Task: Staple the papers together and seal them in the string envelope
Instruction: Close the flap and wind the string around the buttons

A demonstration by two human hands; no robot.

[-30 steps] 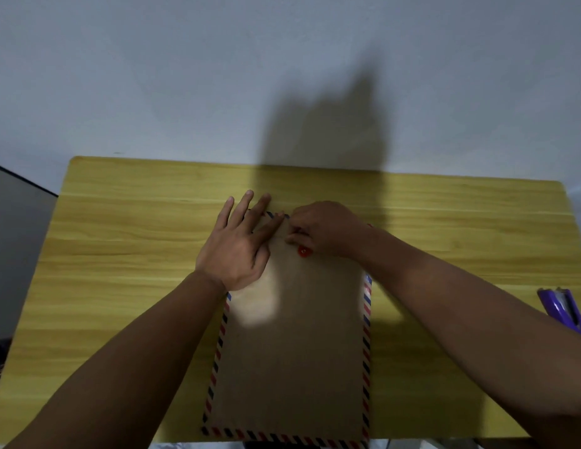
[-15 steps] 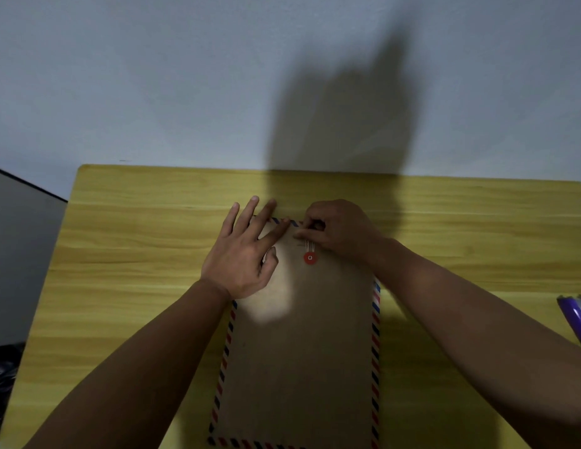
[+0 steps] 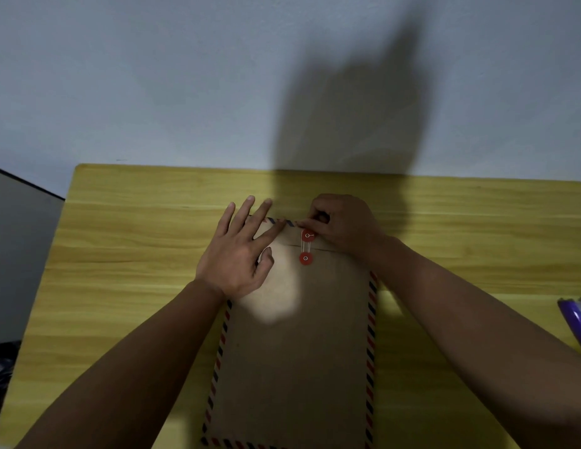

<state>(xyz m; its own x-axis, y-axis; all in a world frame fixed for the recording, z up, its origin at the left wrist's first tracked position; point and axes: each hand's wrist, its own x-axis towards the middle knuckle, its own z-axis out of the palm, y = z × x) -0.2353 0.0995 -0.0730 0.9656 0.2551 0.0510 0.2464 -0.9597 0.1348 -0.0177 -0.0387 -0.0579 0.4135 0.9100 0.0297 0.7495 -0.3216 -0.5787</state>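
Observation:
A brown string envelope (image 3: 295, 367) with a red-and-blue striped border lies flat on the yellow wooden table (image 3: 127, 254), flap folded down at the far end. Two red discs show: one on the flap (image 3: 308, 235), one below it (image 3: 305, 258), with white string running between them. My left hand (image 3: 240, 254) lies flat with fingers spread on the envelope's upper left. My right hand (image 3: 342, 226) pinches the string end just above the upper disc. The papers are not visible.
A purple stapler (image 3: 576, 315) lies at the table's right edge, partly cut off. A grey wall stands behind the table. A dark surface and a black bag (image 3: 4, 367) are off the table's left side.
My right hand has shifted up and right, uncovering both red discs and the string wound between them. The left hand has stayed pressed on the envelope.

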